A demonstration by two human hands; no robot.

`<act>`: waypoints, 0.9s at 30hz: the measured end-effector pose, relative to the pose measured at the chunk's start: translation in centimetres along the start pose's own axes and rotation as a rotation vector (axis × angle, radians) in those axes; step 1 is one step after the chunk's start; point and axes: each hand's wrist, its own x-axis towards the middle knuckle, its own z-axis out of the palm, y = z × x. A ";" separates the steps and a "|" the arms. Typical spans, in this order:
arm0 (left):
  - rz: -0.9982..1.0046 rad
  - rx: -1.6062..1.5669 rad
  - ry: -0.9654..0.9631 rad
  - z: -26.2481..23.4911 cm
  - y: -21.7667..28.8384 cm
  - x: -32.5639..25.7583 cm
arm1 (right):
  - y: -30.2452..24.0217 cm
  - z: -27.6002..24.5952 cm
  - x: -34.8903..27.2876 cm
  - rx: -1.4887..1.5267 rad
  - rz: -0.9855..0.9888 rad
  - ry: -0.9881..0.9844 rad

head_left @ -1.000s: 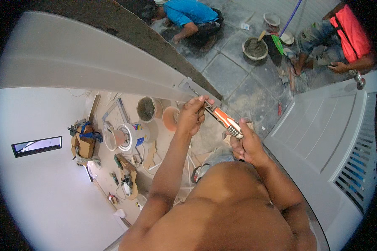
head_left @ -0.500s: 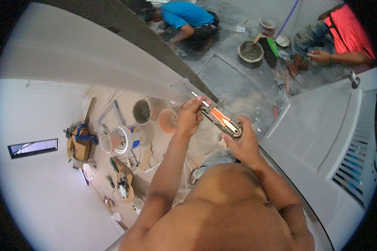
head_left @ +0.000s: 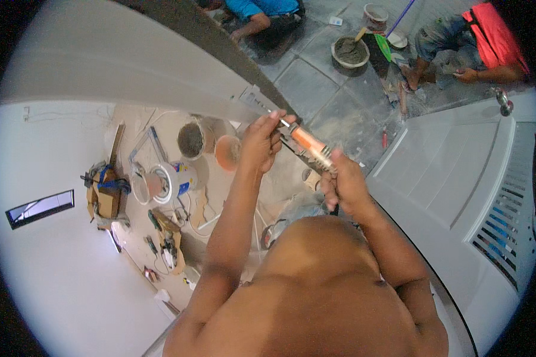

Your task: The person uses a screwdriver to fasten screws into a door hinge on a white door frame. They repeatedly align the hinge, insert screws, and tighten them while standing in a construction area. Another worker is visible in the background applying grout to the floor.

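Note:
A screwdriver [head_left: 309, 143] with an orange and white handle slants across the doorway before me. Its thin shaft points up and left at a pale plate [head_left: 253, 98] on the edge of the light door frame [head_left: 202, 77]. My left hand [head_left: 262, 143] pinches the shaft just ahead of the handle. At the butt end, the thumb side of my right hand [head_left: 348, 184] closes on the handle, while its lower fingers curl loosely beneath. The handle is blurred, and the screwdriver's tip is too small to make out against the plate.
A white door [head_left: 441, 172] with a metal knob [head_left: 504, 102] stands at my right. Buckets [head_left: 175, 178], a cardboard box [head_left: 106, 196] and tools lie at left. Beyond the frame, two people crouch or sit near a mortar bowl [head_left: 350, 52] on grey tiles.
My hands and the screwdriver have shifted slightly up and left. My right hand's grip has moved to the handle's butt, with its lower fingers loosened. The whole view has shifted a little.

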 end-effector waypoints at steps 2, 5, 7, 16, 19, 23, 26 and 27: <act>-0.009 0.009 -0.016 0.1 0.0 0.1 | -0.3 -0.7 0.3 0.305 0.236 -0.117; 0.022 0.043 -0.001 0.2 -0.4 0.3 | -0.2 0.2 0.4 -0.220 -0.300 0.148; 0.028 0.062 0.021 0.2 -0.5 0.3 | -0.6 1.0 0.2 -0.538 -0.650 0.376; 0.011 -0.001 0.004 0.5 -0.5 -0.2 | 0.4 -0.6 1.0 -0.438 -0.193 0.055; 0.011 -0.017 -0.016 0.4 -0.6 -0.2 | 1.2 -0.5 1.2 -0.997 -0.911 0.266; 0.011 -0.011 -0.042 -0.3 -0.4 0.1 | 0.3 -0.8 1.0 0.617 0.361 -0.285; 0.011 -0.010 0.005 -0.2 -0.5 0.3 | -0.2 -1.0 1.3 0.149 -0.031 -0.006; 0.006 -0.017 0.006 -0.1 -0.5 0.2 | 0.2 -0.3 1.4 -0.296 -0.503 0.225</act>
